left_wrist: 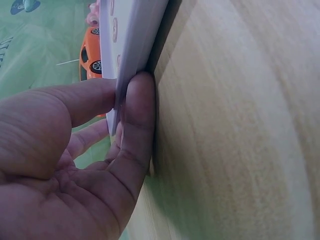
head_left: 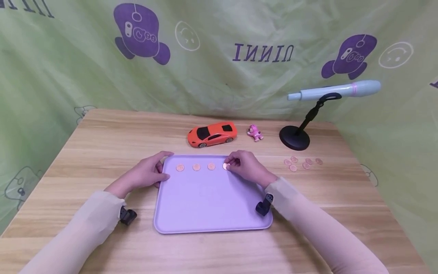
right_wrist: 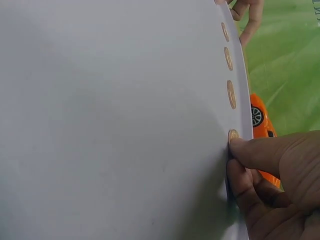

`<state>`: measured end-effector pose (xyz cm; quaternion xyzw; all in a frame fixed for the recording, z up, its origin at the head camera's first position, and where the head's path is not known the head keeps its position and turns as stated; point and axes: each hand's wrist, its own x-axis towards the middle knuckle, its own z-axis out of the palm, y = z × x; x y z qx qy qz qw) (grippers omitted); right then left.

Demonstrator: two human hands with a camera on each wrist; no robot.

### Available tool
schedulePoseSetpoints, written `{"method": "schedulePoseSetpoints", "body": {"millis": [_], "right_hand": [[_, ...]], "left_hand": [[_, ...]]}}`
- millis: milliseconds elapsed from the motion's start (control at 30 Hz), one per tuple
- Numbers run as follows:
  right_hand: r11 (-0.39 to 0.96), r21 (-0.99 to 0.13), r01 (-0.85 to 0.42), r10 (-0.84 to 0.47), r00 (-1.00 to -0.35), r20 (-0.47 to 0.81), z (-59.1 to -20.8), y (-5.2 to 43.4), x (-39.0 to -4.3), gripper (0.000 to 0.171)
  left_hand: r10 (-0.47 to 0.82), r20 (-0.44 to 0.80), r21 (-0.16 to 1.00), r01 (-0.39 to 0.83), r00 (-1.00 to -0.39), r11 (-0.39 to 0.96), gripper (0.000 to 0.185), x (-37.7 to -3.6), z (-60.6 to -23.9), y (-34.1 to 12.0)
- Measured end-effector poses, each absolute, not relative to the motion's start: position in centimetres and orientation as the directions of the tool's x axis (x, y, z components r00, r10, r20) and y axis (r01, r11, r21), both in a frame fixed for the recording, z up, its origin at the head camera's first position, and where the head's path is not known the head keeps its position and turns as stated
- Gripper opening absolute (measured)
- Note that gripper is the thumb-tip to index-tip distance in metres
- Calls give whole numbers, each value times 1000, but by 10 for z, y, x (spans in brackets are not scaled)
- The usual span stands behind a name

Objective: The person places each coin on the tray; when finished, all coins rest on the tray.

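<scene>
A lilac tray (head_left: 208, 201) lies on the wooden table. At its far left corner my left hand (head_left: 145, 173) grips the rim; in the left wrist view the thumb (left_wrist: 92, 97) is on the upper side and a finger (left_wrist: 139, 105) is underneath. My right hand (head_left: 248, 165) is at the tray's far edge, holding a copper-coloured coin (right_wrist: 233, 134) between thumb and fingers, down at the tray surface. Part of that coin is hidden by the thumb. Left of it, three similar coins, among them one coin (head_left: 211, 166), lie flat in a spaced row along the far rim.
Several loose coins (head_left: 293, 168) lie on the table right of the tray. Behind the tray stand an orange toy car (head_left: 213, 134) and a small pink figure (head_left: 254, 133). A black stand (head_left: 295, 137) holds a light-blue microphone (head_left: 335, 91) at the back right, before a green curtain (head_left: 219, 83).
</scene>
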<state>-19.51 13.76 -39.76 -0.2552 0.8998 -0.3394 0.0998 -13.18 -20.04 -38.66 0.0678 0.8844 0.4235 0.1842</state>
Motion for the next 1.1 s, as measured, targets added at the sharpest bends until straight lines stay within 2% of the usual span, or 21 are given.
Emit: {"method": "schedulePoseSetpoints", "body": {"millis": [467,700,900,1100], "right_hand": [[623,-644,-444,-544,-837,50,-399,138,-193,13],[620,-686,-380,-503,-864,24,-398,143,-192,16],[598,-723,-345,-462,-886,41,-393,164,-192,19],[629,-713,-309,-379,-923,66,-390,202,-193,18]], "left_hand": [[278,-275,776,-41,-920,630,73,-131,-385,-199],[282,-275,776,-39,-919,629,72,-133,-387,-200],[279,-273,774,-38,-921,632,73,-134,-388,-200],[271,-276,776,-48,-922,629,73,-134,-388,-200]]}}
